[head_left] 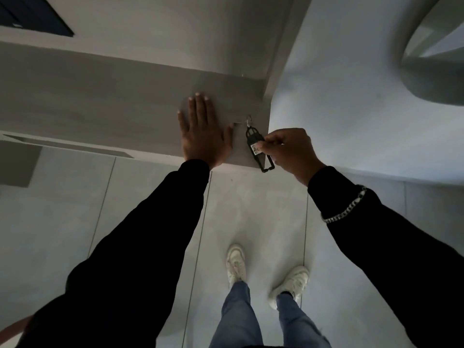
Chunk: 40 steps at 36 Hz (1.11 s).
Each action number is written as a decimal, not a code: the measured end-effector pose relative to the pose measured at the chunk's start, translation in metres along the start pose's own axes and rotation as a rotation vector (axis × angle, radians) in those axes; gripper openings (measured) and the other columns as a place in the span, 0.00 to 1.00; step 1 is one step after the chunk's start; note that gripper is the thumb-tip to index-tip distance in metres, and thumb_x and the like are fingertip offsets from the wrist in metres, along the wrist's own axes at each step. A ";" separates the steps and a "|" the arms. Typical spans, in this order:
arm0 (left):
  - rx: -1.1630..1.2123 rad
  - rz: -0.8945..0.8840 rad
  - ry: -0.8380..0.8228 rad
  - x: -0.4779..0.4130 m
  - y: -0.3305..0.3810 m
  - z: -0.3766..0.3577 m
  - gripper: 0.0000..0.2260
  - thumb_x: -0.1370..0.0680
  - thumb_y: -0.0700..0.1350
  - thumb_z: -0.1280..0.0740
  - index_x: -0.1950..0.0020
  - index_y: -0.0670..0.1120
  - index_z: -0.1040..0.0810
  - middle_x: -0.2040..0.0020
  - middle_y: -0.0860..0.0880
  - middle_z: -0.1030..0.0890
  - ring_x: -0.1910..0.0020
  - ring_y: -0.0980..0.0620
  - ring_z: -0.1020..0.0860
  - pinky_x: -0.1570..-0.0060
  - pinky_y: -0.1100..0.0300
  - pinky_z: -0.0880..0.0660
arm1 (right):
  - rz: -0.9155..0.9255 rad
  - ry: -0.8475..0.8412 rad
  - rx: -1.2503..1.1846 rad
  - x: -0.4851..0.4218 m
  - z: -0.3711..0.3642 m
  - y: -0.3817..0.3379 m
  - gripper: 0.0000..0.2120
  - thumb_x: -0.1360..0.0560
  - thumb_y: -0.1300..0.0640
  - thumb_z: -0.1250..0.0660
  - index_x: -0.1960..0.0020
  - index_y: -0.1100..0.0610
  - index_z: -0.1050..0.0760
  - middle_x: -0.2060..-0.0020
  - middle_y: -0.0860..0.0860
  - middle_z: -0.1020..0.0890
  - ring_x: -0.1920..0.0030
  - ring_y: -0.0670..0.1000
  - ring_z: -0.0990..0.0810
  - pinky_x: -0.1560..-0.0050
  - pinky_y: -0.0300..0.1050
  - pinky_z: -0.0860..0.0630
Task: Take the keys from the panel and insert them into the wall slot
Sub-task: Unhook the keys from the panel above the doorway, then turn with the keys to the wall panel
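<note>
- Head view looks steeply down a dim grey wall to a pale tiled floor [256,209], with both arms reaching forward in black sleeves.
- Left hand [200,129] lies flat against the grey panel [100,106], fingers straight and slightly spread, thumb out to the right; it grips nothing.
- Right hand [288,149] is curled, its thumb and forefinger pinching a black key fob [256,146] at the small white label on its face.
- Fob hangs lengthwise against the panel's right edge, its lower end reaching just past the panel's near edge, close to the corner where the panel meets the lighter wall [351,116] on the right.
- A small metal ring [249,121] sits at the fob's far end, and a thin metal piece, likely the key [239,123], runs left from the ring toward the left thumb tip; whether it touches the thumb cannot be told.
- No wall slot can be made out in this light.
- A silver chain bracelet [345,205] is worn over the right sleeve.
- Near the bottom, two white sneakers [236,264] and blue jeans [238,317] stand on the tiles.
- A dark rectangular shape [32,13] fills the far left corner, and a rounded pale opening [431,54] curves in at the far right.
</note>
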<state>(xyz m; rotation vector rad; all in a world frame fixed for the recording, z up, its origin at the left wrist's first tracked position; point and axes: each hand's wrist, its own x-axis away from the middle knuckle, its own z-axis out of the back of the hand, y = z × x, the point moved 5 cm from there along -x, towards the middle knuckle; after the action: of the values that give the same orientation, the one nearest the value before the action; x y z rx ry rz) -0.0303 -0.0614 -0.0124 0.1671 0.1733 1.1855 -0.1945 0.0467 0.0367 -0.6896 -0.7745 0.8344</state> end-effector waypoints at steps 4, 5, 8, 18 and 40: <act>-0.001 -0.020 -0.042 0.001 0.001 0.001 0.36 0.20 0.60 0.47 0.20 0.38 0.46 0.18 0.38 0.43 0.18 0.39 0.45 0.21 0.35 0.49 | -0.140 -0.088 -0.396 0.029 0.014 0.008 0.03 0.29 0.62 0.27 0.60 0.61 0.19 0.71 0.55 0.27 0.74 0.49 0.33 0.72 0.39 0.35; -0.002 -0.033 -0.060 0.002 0.002 0.002 0.35 0.20 0.59 0.47 0.20 0.38 0.46 0.18 0.38 0.44 0.18 0.40 0.46 0.21 0.35 0.50 | -0.147 -0.106 -0.460 0.036 0.019 0.009 0.01 0.28 0.63 0.28 0.58 0.61 0.19 0.70 0.55 0.27 0.74 0.48 0.33 0.73 0.38 0.36; 0.018 -0.057 -0.135 0.014 0.009 0.002 0.33 0.18 0.55 0.44 0.19 0.38 0.49 0.17 0.39 0.48 0.17 0.41 0.50 0.20 0.37 0.52 | -0.170 -0.136 -0.608 0.063 0.039 0.011 0.07 0.26 0.65 0.31 0.48 0.64 0.20 0.66 0.55 0.25 0.72 0.47 0.33 0.72 0.38 0.36; 0.464 -0.328 -0.142 0.116 0.191 0.046 0.28 0.16 0.49 0.44 0.19 0.40 0.45 0.17 0.42 0.45 0.17 0.46 0.50 0.19 0.45 0.51 | -0.129 -0.068 -0.779 0.162 0.168 0.067 0.10 0.24 0.63 0.34 0.44 0.64 0.20 0.60 0.58 0.21 0.72 0.47 0.30 0.72 0.38 0.32; 0.677 -0.962 -0.091 0.244 0.664 0.059 0.32 0.17 0.59 0.50 0.19 0.41 0.45 0.16 0.45 0.47 0.17 0.49 0.54 0.18 0.42 0.52 | 0.044 0.315 -0.782 0.311 0.562 0.280 0.06 0.24 0.63 0.34 0.55 0.66 0.20 0.64 0.64 0.24 0.73 0.52 0.29 0.74 0.40 0.30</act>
<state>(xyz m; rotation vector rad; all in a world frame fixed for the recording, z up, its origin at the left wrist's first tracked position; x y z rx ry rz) -0.5284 0.4069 0.1796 0.6483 0.5066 0.1250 -0.6194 0.5729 0.2185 -1.4971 -0.7920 0.4206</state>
